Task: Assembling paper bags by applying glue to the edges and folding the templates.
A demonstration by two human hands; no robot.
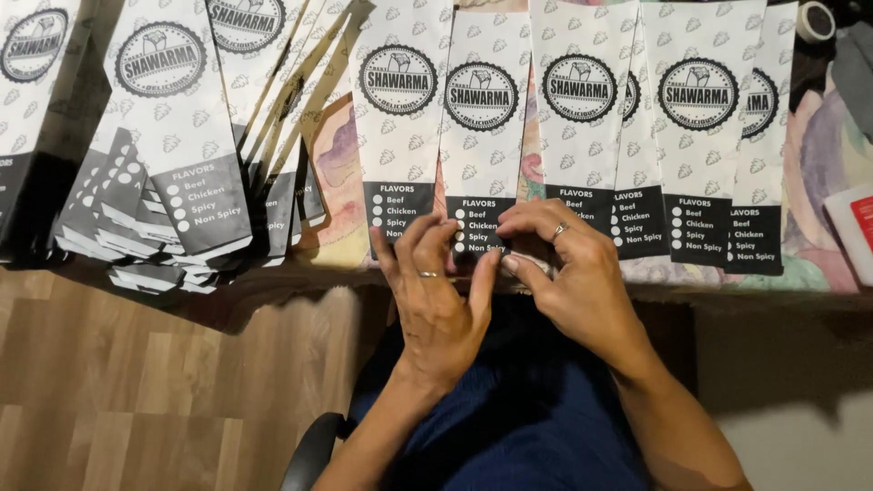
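Both of my hands are down on one paper bag, the white one with a round black emblem and a dark band at its bottom, lying at the near edge of the table. My left hand has its fingers spread flat and loosely open over the bag's dark lower end, a ring on one finger, thumb angled in toward the other hand. My right hand is curled, fingertips bent down and pinching at the bag's bottom edge; something pale shows under those fingertips, though I cannot tell whether it is a fold of the bag or a separate piece. The two hands meet just over the bottom corner, so that corner is hidden from me.

Just beside it on the left lies another identical bag, and to the right a row of overlapping bags runs along the edge, each partly covering its neighbour. Further left, a fanned stack of bags hangs slightly past the table rim. Between the bags a patterned tablecloth peeks through. At the far right edge sits a red and white packet, and up in the corner a roll of tape. Below me, dark blue fabric covers my lap, a chair armrest curves out, and wooden flooring spreads to the left.
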